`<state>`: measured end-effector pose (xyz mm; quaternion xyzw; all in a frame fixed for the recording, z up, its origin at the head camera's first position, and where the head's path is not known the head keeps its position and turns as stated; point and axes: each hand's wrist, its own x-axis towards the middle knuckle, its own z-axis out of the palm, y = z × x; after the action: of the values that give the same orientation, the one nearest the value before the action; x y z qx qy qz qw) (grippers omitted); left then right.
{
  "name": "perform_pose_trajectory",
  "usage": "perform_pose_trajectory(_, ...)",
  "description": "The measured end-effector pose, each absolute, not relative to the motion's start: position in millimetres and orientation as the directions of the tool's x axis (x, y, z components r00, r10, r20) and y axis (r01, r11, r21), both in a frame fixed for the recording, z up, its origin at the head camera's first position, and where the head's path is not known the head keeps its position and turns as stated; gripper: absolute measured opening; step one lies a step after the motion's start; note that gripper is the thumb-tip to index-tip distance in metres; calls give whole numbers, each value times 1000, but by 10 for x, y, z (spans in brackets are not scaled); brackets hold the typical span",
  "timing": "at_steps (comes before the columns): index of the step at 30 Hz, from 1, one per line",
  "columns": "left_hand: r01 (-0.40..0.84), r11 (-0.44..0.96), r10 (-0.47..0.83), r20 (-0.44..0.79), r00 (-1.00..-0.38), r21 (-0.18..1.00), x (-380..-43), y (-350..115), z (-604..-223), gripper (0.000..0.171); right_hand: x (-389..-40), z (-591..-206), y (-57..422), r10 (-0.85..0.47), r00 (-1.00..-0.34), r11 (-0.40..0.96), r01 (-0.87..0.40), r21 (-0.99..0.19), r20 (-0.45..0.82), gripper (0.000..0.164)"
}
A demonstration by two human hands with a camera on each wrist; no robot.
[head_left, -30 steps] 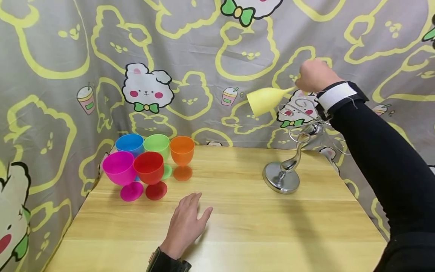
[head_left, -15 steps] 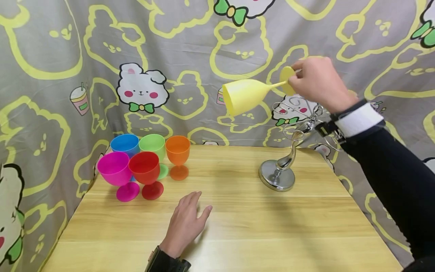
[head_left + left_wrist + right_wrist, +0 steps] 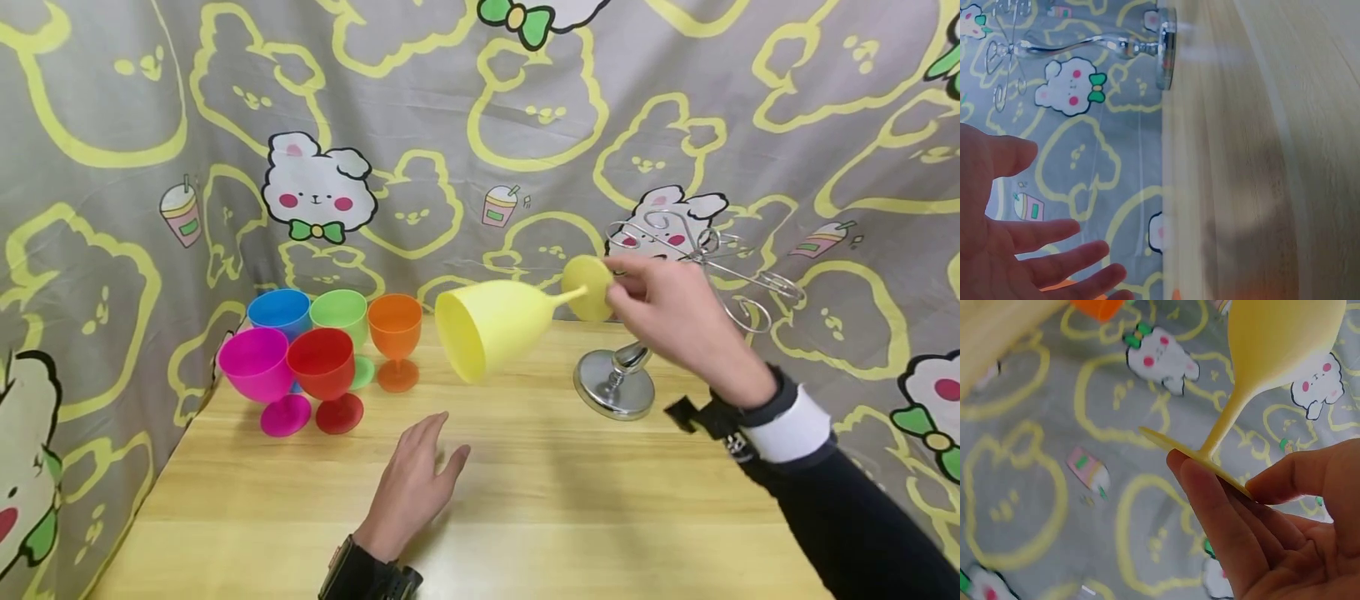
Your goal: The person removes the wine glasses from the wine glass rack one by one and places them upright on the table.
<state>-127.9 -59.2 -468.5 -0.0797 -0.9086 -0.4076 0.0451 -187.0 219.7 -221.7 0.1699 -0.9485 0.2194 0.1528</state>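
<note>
My right hand (image 3: 667,312) pinches the round foot of a yellow plastic goblet (image 3: 498,325) between thumb and fingers. The goblet is tilted on its side in the air, its mouth facing left and down. In the right wrist view the thumb lies at the edge of the foot, with the fingers (image 3: 1216,506) under its flat side. Low over the table, my left hand (image 3: 411,483) holds nothing, fingers extended and thumb apart. Behind the right hand stands a silver metal glass rack (image 3: 615,385) with a round base and curled wire arms.
At the left of the wooden table (image 3: 510,500) stand several upright goblets: blue (image 3: 279,310), light green (image 3: 340,312), orange (image 3: 396,325), magenta (image 3: 257,367) and red (image 3: 322,367). A patterned grey curtain (image 3: 420,83) hangs behind the table and along its sides.
The right hand has brought the yellow goblet away from the rack, leftward, down and closer. More of the rack's wire arms now show. The left hand has stayed in place.
</note>
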Motion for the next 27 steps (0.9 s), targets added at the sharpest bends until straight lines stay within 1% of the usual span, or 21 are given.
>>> perform_pose_trajectory(4, 177, 631, 109, 139, -984, 755, -1284, -596, -4664, 66, -1808, -2592, 2244, -217, -926, 792, -352, -499, 309, 42)
perform_pose_trajectory(8, 165, 614, 103, 129, -986, 772, -1286, -605, -4648, 69, -1779, -3004, 2309, -151, -967, 731, -248, -636, 203, 45)
perform_pose_trajectory(12, 159, 584, 94, 127, -987, 796, -1290, -604, -4641, 69, -1725, -3443, 2362, -86, -995, 562, -94, -822, 56, 47)
perform_pose_trajectory(14, 160, 566, 93, 130, -987, 809, -1289, -595, -4636, 69, -1683, -3653, 2374, -63, -998, 462, -17, -887, -14, 48)
perform_pose_trajectory(17, 165, 546, 94, 136, -986, 821, -1286, -569, -4626, 70, -1614, -3924, 2368, -26, -996, 357, 75, -931, -91, 49)
perform_pose_trajectory(21, 179, 523, 104, 146, -984, 834, -1287, -514, -4606, 71, -1521, -4219, 2300, 15, -987, 245, 162, -956, -163, 47)
perform_pose_trajectory(25, 191, 474, 130, 147, -981, 859, -1282, -449, -4594, 74, -1428, -4451, 2179, 14, -977, 120, 213, -970, -212, 45)
perform_pose_trajectory(27, 194, 445, 145, 143, -979, 875, -1281, -414, -4595, 75, -1384, -4535, 2115, -16, -973, 64, 228, -972, -229, 46)
